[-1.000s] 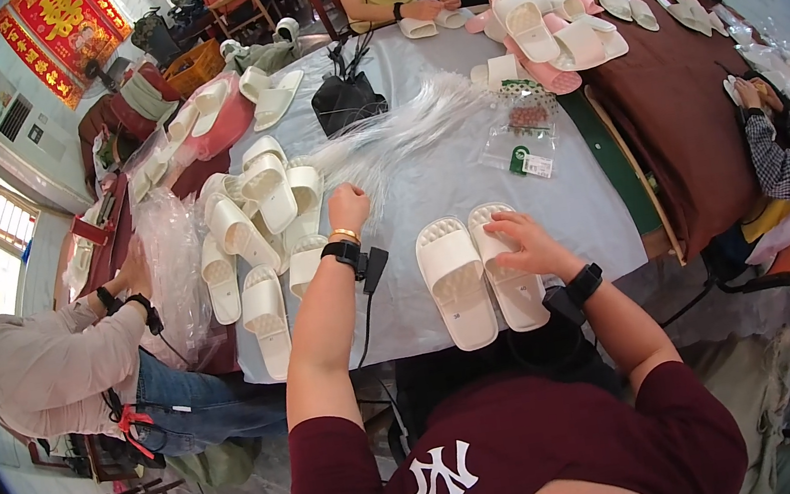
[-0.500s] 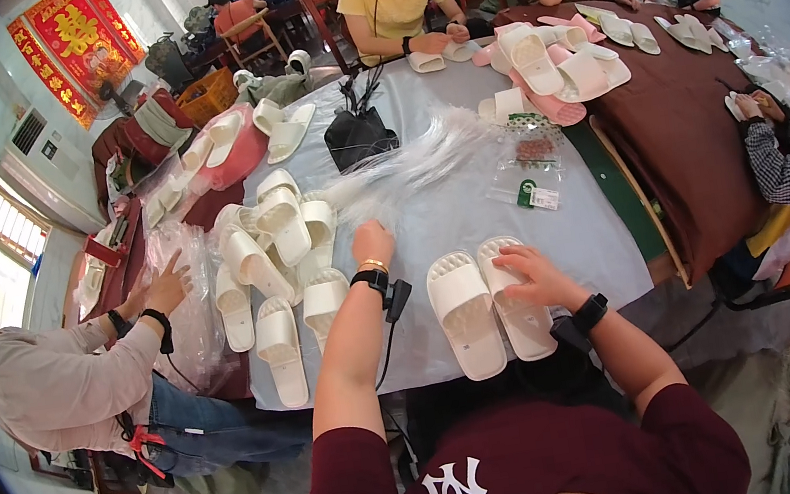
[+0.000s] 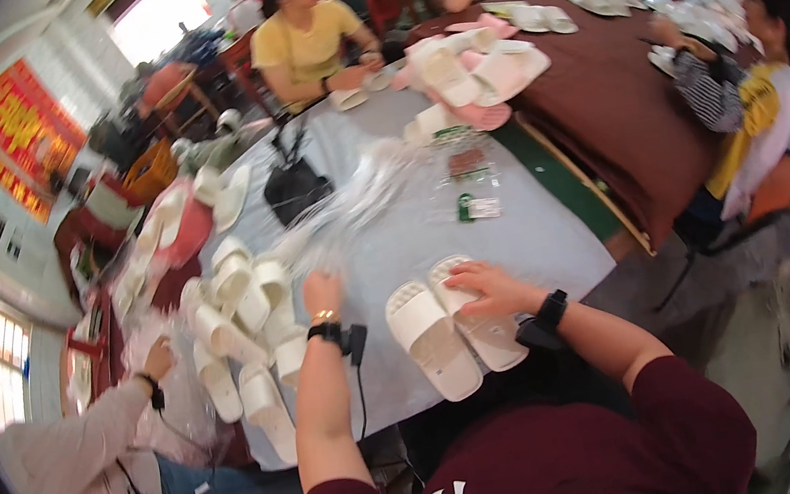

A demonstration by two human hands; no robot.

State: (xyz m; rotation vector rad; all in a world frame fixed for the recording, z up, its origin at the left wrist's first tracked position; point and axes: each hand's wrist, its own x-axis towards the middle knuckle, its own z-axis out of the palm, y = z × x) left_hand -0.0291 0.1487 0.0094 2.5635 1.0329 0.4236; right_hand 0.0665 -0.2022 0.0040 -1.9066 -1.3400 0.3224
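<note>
A pair of white slippers lies side by side near the front edge of the table: the left slipper (image 3: pixel 434 343) and the right slipper (image 3: pixel 494 339). My right hand (image 3: pixel 494 291) rests over the strap of the right one, fingers spread and not wrapped round it. To the left, my left hand (image 3: pixel 323 295) is curled, blurred, at the near end of a heap of thin clear plastic (image 3: pixel 353 197). Its fingertips are hidden, so what they hold does not show. Beside that hand is a pile of several white slippers (image 3: pixel 237 287).
A black bag (image 3: pixel 296 188) stands beyond the plastic. Clear packets (image 3: pixel 469 186) lie to its right. Pink and white slippers (image 3: pixel 466 70) are heaped at the far right by the brown-covered table (image 3: pixel 620 124). A person in a light shirt (image 3: pixel 79 443) reaches in from the left.
The whole view has turned and shifted, so the table sits further left and tilted. My left hand stays by the plastic; my right hand stays on the right slipper. The person at left has lowered a hand.
</note>
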